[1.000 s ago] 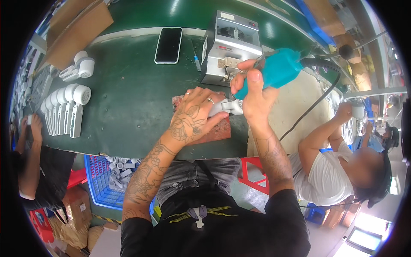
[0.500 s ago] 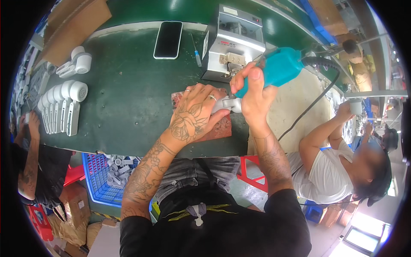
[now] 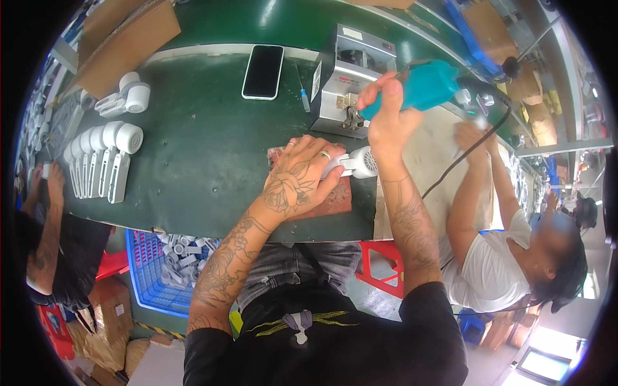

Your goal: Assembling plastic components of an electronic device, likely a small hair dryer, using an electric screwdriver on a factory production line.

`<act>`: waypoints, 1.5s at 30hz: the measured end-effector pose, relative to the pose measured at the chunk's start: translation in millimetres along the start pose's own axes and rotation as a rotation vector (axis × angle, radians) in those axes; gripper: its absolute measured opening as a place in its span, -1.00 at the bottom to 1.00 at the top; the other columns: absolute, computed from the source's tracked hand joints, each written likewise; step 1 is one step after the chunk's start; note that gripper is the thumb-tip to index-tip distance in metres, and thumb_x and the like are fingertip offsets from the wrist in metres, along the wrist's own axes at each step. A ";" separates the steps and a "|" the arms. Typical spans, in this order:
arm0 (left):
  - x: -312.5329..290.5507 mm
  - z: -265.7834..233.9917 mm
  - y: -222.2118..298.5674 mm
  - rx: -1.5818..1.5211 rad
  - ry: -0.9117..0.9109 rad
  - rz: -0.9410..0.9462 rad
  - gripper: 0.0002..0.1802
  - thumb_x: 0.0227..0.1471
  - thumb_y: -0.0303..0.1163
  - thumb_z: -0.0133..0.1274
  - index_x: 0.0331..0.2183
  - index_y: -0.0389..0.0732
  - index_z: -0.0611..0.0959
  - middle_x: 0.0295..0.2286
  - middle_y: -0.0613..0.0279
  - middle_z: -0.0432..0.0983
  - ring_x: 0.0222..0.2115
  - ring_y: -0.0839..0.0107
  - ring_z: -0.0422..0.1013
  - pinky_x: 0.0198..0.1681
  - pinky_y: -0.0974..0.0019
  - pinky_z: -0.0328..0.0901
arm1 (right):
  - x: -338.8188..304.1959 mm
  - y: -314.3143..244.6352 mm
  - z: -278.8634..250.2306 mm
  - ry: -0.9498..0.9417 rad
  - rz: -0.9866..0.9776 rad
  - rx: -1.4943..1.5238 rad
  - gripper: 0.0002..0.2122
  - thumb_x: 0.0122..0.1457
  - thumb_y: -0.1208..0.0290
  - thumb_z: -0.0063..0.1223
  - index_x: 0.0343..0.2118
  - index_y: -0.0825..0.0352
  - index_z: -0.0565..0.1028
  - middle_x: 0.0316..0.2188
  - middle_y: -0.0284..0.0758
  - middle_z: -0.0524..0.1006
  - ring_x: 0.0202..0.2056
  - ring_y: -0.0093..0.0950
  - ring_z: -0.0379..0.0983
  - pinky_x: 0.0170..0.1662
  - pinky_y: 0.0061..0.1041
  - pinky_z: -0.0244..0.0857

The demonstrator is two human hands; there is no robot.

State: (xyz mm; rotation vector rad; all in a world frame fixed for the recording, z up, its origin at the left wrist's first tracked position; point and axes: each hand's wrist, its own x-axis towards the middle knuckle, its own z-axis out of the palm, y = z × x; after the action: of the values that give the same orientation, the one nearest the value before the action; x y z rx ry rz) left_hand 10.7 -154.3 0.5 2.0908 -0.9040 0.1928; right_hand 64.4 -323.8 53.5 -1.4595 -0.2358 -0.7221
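Note:
My left hand point(image 3: 297, 175) is closed over the handle of a small white handheld fan point(image 3: 365, 162), pressing it to a reddish worn pad point(image 3: 335, 201) on the bench. The fan's round grilled head sticks out to the right of my fingers. In my right hand point(image 3: 391, 122) is a teal electric screwdriver point(image 3: 428, 87) with a dark cable. Its front end is above the fan, apart from it, by the front of a silver screw feeder machine point(image 3: 333, 83). The screwdriver's tip is hard to make out there.
Several white fans point(image 3: 112, 161) stand in a row at the left, with more pieces point(image 3: 132, 96) behind. A phone point(image 3: 262, 72) and a small blue-handled screwdriver point(image 3: 304, 100) lie at the back. A blue basket point(image 3: 145, 283) of grey parts sits below the bench. A co-worker point(image 3: 496, 257) works at the right.
My right hand has lifted the electric screwdriver off the fan toward the screw feeder, uncovering the fan's head. My left hand keeps its hold. The co-worker's hands at the right have shifted over the bench.

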 end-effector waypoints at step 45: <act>-58.8 -14.3 3.9 0.227 0.222 0.193 -0.66 -0.04 -0.34 0.28 -0.15 -0.13 0.66 -0.20 0.21 0.60 -0.19 0.19 0.52 -0.12 0.11 0.42 | -103.6 -87.3 -51.8 0.147 0.117 0.349 -0.37 0.22 -0.35 -0.05 -0.24 0.30 0.35 -0.65 -0.43 0.28 -0.66 -0.60 0.19 -0.60 -0.59 0.12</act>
State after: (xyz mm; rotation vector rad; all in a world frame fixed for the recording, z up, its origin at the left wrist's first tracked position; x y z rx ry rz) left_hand -32.2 -113.7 -12.9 2.1326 -0.9841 0.6426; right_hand -79.9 -337.4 59.8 -1.0747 -0.1527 -0.6524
